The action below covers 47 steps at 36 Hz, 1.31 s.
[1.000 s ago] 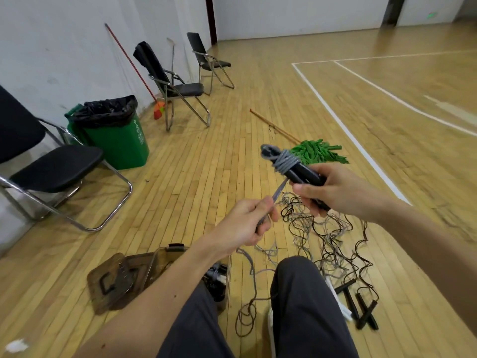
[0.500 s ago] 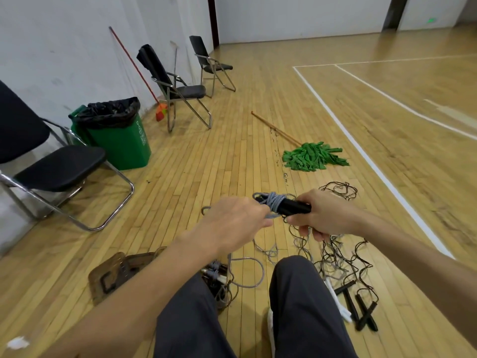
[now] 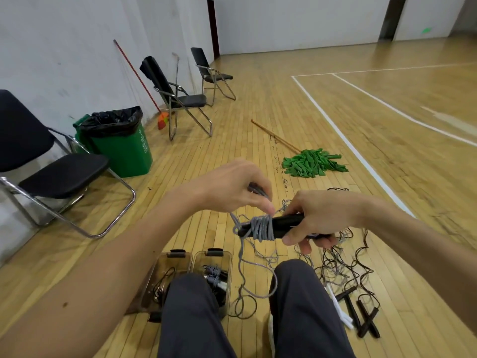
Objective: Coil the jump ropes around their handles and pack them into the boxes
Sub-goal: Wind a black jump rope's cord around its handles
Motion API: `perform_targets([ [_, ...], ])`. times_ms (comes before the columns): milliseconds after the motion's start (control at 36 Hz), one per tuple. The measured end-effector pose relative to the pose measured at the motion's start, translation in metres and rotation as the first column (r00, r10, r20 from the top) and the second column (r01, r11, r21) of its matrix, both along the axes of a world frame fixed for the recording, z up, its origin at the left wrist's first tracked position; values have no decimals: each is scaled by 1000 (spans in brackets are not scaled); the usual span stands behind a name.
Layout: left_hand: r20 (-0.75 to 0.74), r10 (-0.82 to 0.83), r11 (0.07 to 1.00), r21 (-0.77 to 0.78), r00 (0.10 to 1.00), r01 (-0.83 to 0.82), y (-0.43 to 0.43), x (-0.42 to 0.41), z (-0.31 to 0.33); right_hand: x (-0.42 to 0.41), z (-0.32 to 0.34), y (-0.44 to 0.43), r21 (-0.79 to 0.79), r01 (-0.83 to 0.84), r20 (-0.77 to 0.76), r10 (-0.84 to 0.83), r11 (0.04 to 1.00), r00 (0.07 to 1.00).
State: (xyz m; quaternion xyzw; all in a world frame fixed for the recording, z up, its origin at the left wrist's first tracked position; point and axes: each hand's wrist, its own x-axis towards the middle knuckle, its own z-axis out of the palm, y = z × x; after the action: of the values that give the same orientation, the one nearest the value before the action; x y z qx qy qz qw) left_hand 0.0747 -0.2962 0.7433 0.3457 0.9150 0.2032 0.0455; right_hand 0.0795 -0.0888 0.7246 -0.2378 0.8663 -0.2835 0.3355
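Note:
My right hand (image 3: pixel 320 215) grips a pair of black jump-rope handles (image 3: pixel 278 224) held sideways, with several turns of grey rope (image 3: pixel 262 228) coiled round their left end. My left hand (image 3: pixel 232 189) sits just above the coil and pinches the grey rope, whose loose tail (image 3: pixel 247 275) hangs down to the floor between my knees. Two brown see-through boxes (image 3: pixel 216 257) stand open on the floor below, one holding a packed rope. A tangle of dark ropes (image 3: pixel 343 264) with black handles (image 3: pixel 361 319) lies at the right.
A green mop (image 3: pixel 309 164) lies on the wooden floor ahead. A green bin (image 3: pixel 121 146) and folding chairs (image 3: pixel 51 171) line the left wall. My knees (image 3: pixel 296 306) fill the bottom of the view.
The handles have dropped lower than a second ago. My left hand has swung up and over the coil with the rope. The view has tilted down, showing both boxes.

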Motion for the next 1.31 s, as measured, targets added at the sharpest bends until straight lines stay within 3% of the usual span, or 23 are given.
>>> perform_targets([
  [167,188,-68,953,304,980,8,-8,4,5,11,24,13,-200,-109,98,130,974,987],
  [389,300,-184,742,667,936,-68,0,25,-9,27,41,17,-444,-114,52,152,889,987],
  [472,305,-141,695,708,942,-125,2,34,-10,36,47,16,-518,-99,1,117,849,993],
  [583,419,-114,560,776,901,-291,10,55,0,53,59,15,-554,-107,-95,65,826,993],
  [639,456,-76,540,766,887,-348,16,66,6,61,67,15,-566,-100,-121,37,819,992],
  [806,369,-24,513,802,929,-305,25,94,24,86,87,16,-565,-93,-163,-1,820,987],
  [972,328,36,475,825,944,-305,41,132,48,121,110,13,-600,-66,-325,-168,797,931],
  [1083,251,129,521,806,959,-281,46,153,61,142,122,13,-610,-55,-403,-250,790,880],
  [1306,21,168,823,548,986,-152,48,172,84,157,140,38,-570,-13,-595,-402,822,697],
])
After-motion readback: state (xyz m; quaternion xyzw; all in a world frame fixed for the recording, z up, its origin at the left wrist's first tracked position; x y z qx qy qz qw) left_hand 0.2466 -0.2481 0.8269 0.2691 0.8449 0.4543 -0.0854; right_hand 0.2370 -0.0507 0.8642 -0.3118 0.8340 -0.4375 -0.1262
